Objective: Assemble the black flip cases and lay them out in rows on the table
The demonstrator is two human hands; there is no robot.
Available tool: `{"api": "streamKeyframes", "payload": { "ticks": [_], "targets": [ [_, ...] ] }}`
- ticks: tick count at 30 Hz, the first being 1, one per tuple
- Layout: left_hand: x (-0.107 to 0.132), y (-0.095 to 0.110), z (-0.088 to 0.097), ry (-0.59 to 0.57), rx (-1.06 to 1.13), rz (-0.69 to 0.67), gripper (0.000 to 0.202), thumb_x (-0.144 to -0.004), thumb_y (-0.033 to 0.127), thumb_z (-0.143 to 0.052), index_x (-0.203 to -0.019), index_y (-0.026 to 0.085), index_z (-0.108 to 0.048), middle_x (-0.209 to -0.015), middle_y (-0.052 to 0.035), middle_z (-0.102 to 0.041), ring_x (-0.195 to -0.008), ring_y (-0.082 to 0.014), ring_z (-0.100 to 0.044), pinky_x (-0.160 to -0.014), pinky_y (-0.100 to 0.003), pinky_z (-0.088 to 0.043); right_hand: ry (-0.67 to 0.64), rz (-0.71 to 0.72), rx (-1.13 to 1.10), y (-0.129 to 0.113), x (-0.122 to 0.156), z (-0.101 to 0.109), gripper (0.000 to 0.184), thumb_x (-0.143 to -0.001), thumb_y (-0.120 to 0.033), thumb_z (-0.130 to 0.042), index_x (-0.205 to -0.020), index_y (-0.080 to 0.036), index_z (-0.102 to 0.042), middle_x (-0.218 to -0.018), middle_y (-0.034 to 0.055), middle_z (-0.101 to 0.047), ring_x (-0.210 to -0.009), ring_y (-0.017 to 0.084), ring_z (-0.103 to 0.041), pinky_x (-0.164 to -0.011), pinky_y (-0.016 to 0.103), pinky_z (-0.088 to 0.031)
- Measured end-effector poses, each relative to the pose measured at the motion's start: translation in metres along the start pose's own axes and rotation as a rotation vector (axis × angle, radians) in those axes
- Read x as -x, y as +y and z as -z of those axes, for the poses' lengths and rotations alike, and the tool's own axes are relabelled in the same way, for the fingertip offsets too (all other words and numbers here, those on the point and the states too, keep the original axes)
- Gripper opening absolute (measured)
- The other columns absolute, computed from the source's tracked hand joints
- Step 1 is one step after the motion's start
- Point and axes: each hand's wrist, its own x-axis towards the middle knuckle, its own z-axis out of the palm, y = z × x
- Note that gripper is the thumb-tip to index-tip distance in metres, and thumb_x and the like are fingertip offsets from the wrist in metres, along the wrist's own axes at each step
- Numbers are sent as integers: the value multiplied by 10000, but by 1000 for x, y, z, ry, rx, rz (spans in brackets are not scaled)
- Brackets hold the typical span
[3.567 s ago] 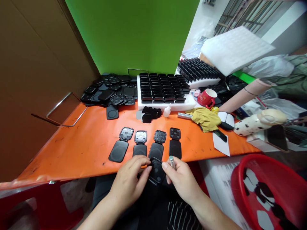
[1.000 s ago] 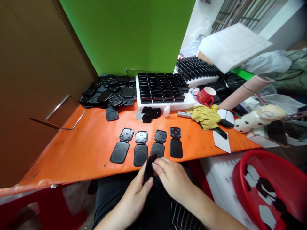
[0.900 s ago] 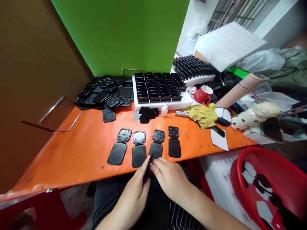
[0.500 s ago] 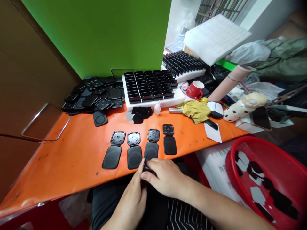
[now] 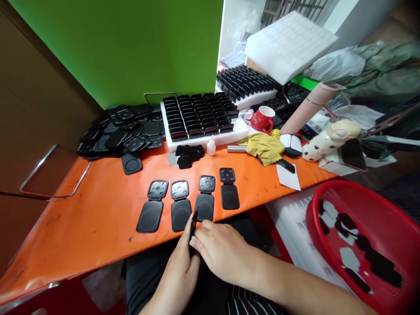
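Over my lap, at the table's front edge, my left hand point(image 5: 181, 259) grips a thin black plate point(image 5: 194, 224) held on edge. My right hand point(image 5: 223, 246) has its fingers and thumb curled against the same plate from the right; the fingers hide most of it. Just beyond my hands, several black hinged pieces lie unfolded in a row. Each has a small square part point(image 5: 179, 189) with round recesses, joined to a larger smooth pad point(image 5: 149, 217). The hinged piece closest to my hands has a pad point(image 5: 204, 207) right behind the held plate.
A heap of black parts point(image 5: 114, 133) lies at back left, beside a white foam tray point(image 5: 210, 139) of upright black pieces. Near it are thin black pads point(image 5: 189, 154), a small white bottle point(image 5: 211, 146), a yellow cloth point(image 5: 265, 148) and a red mug point(image 5: 263, 118). A red basin point(image 5: 387, 223) stands at right.
My right hand's fingers have closed in against the plate, and its thumb has shifted. The plate stays in my hands, turned slightly. The whole view has moved a little.
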Motion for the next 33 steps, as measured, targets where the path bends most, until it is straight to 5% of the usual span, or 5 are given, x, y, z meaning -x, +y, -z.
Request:
{"api": "streamKeyframes", "payload": {
  "ticks": [4,13,19,26,33],
  "targets": [
    [2,-4,1,-6,-155,-111,632,-838,118,-373,-1406,245,-125,-1432,-64,-297,-1296,-205,-292,-1071,-435,-216,-68,47,75,-1,1,1,434,-939,-340,-236,-888,-137,-616,-787,86,-608,-713,210,-586,-623,318,-432],
    [6,-4,2,-44,-242,-168,656,-847,130,-360,-1409,270,-52,-1459,-51,-231,-1314,-203,-249,-1068,-453,-225,-60,-131,-257,0,5,-2,327,-895,-381,-377,-975,-165,-609,-932,84,-633,-854,210,-591,-746,303,-417],
    [5,-5,-1,-62,-120,-109,604,-856,168,-366,-1406,260,-132,-1439,-53,-284,-1304,-211,-276,-1077,-429,-208,22,-158,-340,1,7,-10,267,-866,-359,-437,-750,-178,-596,-778,36,-621,-725,167,-565,-664,277,-390],
    [6,5,3,-226,443,226,743,-770,108,-414,-1413,219,-58,-1148,-99,-573,-940,-231,-604,-766,-371,-521,-91,-281,-1156,21,1,-24,359,-909,-462,-276,-842,-187,-497,-542,-57,-421,-494,104,-482,-507,229,-399],
    [13,1,15,-129,-277,-121,741,-733,19,-367,-1387,318,-192,-1434,-3,-290,-1297,-214,-290,-1071,-412,-242,-33,-137,-656,15,4,3,289,-922,-299,-318,-852,-179,-571,-915,58,-601,-884,172,-540,-832,307,-394]
  ]
}}
